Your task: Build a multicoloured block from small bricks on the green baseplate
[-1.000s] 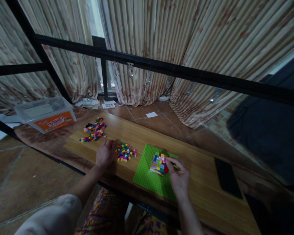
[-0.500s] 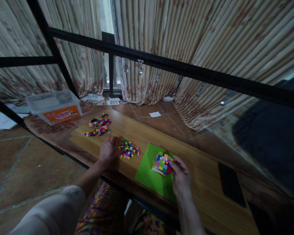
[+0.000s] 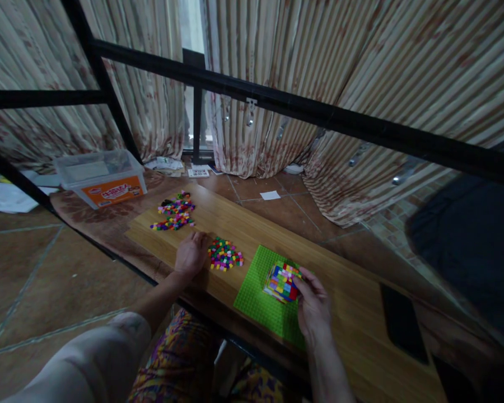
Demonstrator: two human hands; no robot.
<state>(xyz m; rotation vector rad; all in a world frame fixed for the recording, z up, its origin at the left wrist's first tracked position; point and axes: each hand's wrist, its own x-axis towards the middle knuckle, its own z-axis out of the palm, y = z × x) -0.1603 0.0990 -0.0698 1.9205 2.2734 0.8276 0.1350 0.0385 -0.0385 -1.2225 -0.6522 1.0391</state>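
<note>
A layered block of colourful toy bricks (image 3: 282,281) stands on a green studded baseplate (image 3: 252,291). My right hand (image 3: 315,305) is closed at the block's right side, with the thumb against a red part near the top and the fingers behind the far corner. To the left, my left hand (image 3: 191,254) rests on the wooden table with its fingers curled. Just right of its fingertips lies a loose pile of small bricks (image 3: 224,254). Whatever those fingertips hold, if anything, is hidden.
A second brick heap (image 3: 174,212) lies at the table's far left end. Beyond it stands a clear plastic tub (image 3: 103,179) with an orange label. A black phone-like slab (image 3: 403,322) lies on the wooden table (image 3: 353,313) at right. A black metal rail (image 3: 277,99) crosses ahead of curtains.
The whole view has shifted slightly, so everything sits a little further right. Both hands keep nearly the same places relative to the brick block and the loose pile.
</note>
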